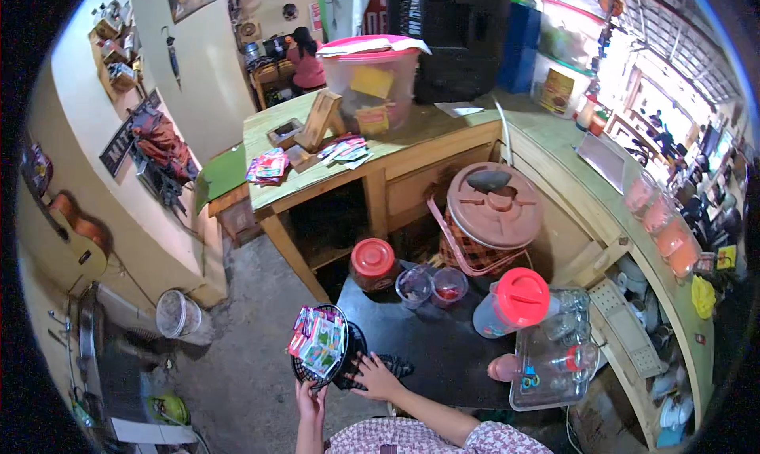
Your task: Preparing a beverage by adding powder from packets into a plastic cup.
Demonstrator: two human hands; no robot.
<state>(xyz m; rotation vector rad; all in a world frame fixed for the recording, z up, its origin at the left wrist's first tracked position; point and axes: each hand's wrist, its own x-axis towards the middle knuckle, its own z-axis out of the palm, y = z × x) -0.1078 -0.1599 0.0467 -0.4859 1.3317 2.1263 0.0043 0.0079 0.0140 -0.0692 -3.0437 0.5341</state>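
My left hand (311,397) grips the near rim of a round black plastic basket (321,384), which is tilted and filled with colourful sachets (320,342). My right hand (377,378) is spread with fingers apart at the near left edge of the black table (439,359), beside a second dark basket (356,350). A dark patterned item lies partly behind that hand; what it is cannot be told. Farther back on the table stand a red-lidded jar (373,264), two clear plastic cups (414,286) and a pitcher with a red lid (516,299).
A clear tray (516,404) at the right holds glasses and blue-handled scissors (529,378). Behind the table stands a large brown-lidded container (496,207). Sachet piles (268,166) lie on the green counter (309,112). A white bucket (181,317) stands on the floor; a person (306,62) is farther back.
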